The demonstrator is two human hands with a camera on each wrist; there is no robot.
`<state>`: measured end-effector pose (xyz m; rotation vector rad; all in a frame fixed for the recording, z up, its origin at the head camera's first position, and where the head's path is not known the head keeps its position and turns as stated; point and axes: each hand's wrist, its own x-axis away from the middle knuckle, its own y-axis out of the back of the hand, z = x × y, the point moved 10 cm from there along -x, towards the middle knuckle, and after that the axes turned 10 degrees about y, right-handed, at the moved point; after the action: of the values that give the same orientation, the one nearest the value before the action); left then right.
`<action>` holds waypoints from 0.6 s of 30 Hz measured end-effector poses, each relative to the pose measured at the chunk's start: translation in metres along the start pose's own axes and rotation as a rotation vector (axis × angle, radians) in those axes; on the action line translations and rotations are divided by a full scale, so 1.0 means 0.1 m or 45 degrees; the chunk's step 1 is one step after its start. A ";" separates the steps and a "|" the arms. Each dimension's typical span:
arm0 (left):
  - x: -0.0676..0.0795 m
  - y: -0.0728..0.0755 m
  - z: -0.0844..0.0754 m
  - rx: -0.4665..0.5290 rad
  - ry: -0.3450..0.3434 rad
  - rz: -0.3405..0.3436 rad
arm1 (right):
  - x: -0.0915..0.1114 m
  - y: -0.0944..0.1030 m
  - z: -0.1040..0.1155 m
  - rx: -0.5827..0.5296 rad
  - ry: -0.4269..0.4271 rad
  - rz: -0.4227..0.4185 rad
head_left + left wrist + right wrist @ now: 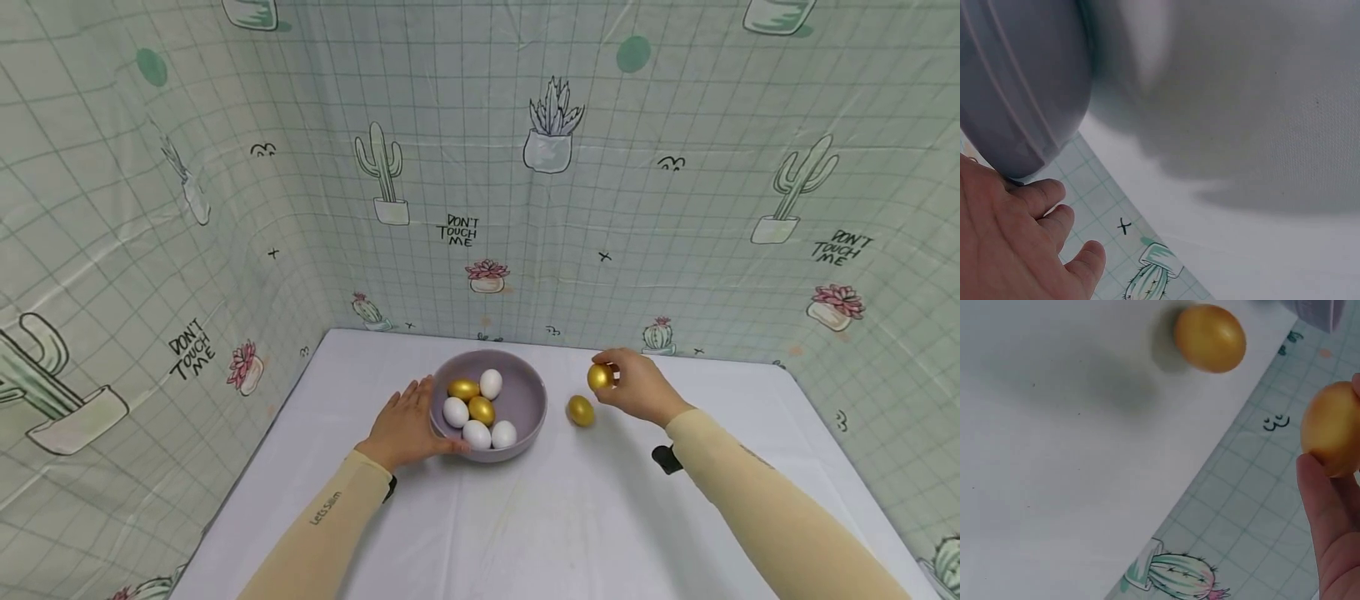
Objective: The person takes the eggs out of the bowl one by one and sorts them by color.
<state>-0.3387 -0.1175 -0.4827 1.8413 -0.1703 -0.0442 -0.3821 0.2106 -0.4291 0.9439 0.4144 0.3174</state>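
A greyish-purple bowl (528,404) stands on the white table with several white eggs (491,384) and two golden eggs (482,409) inside. Against its left side rests my left hand (408,425), fingers spread and fairly straight along the outer wall, thumb at the near rim. In the left wrist view the fingers (1047,195) touch the bowl wall (1029,87). To the right of the bowl, my right hand (637,387) pinches a golden egg (1334,430) between thumb and fingertips, raised above the table. Another golden egg (581,411) lies on the table between the bowl and that hand.
The table (510,533) has a white cover. Behind it and along both sides hangs a gridded cloth (480,150) printed with cacti and lettering. Both forearms wear beige sleeves (322,517), and dark wrist devices (666,459) show below them.
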 end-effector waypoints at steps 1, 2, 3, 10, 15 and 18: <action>0.00 0.00 0.00 0.001 0.001 -0.001 | 0.02 -0.01 -0.04 0.000 -0.008 0.004; 0.00 0.00 0.00 0.003 0.002 -0.002 | 0.03 -0.02 -0.08 0.001 -0.016 0.007; 0.00 -0.01 0.01 0.002 0.002 -0.001 | 0.04 -0.03 -0.12 0.005 -0.026 0.011; 0.00 -0.01 0.01 0.008 0.008 0.010 | 0.11 -0.15 -0.33 0.014 -0.084 0.045; 0.00 -0.01 0.01 0.011 0.004 0.009 | 0.16 -0.23 -0.42 -0.011 -0.115 0.068; 0.00 -0.01 0.01 0.011 0.000 0.005 | 0.17 -0.28 -0.46 -0.013 -0.114 0.079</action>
<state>-0.3389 -0.1182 -0.4842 1.8493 -0.1739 -0.0408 -0.3862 0.2353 -0.4799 0.9588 0.3016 0.3317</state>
